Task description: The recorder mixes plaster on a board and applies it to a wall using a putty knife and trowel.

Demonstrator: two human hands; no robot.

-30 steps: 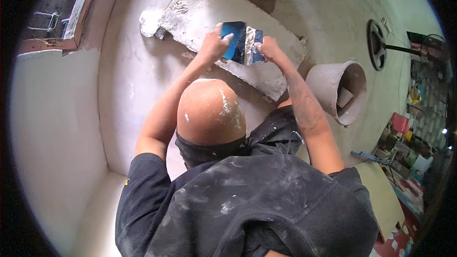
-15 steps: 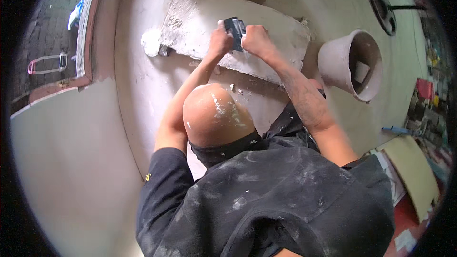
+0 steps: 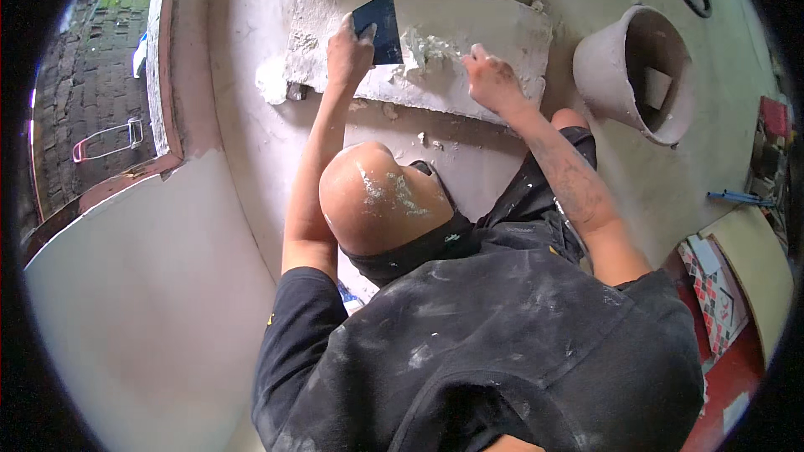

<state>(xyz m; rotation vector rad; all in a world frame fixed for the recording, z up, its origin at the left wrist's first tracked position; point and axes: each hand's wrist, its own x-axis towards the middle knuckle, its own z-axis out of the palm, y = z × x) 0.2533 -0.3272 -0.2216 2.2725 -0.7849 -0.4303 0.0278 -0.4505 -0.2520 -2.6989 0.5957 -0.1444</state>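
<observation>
My left hand (image 3: 348,54) grips a dark blue flat spreader (image 3: 377,29), its blade tilted above a pale, plaster-smeared board (image 3: 335,8). To the right, my right hand (image 3: 496,81) hovers over the board with its fingers curled together. What they hold, if anything, I cannot make out. Between the hands a ragged heap of white plaster (image 3: 430,52) lies on the board. The board's lower edge is rough and crusted, and a white lump (image 3: 271,81) sits beside its left end.
A plaster-coated bucket (image 3: 605,67) with a pale block inside stands at the right. Crumbs (image 3: 423,141) lie between the board and my bent knee (image 3: 377,201). At the left rises a pale panel (image 3: 151,310); boards and scraps (image 3: 754,259) lie at the lower right.
My hands have moved apart: the left up and leftward with the spreader, the right to the right and down. A plaster heap now shows on the board between them.
</observation>
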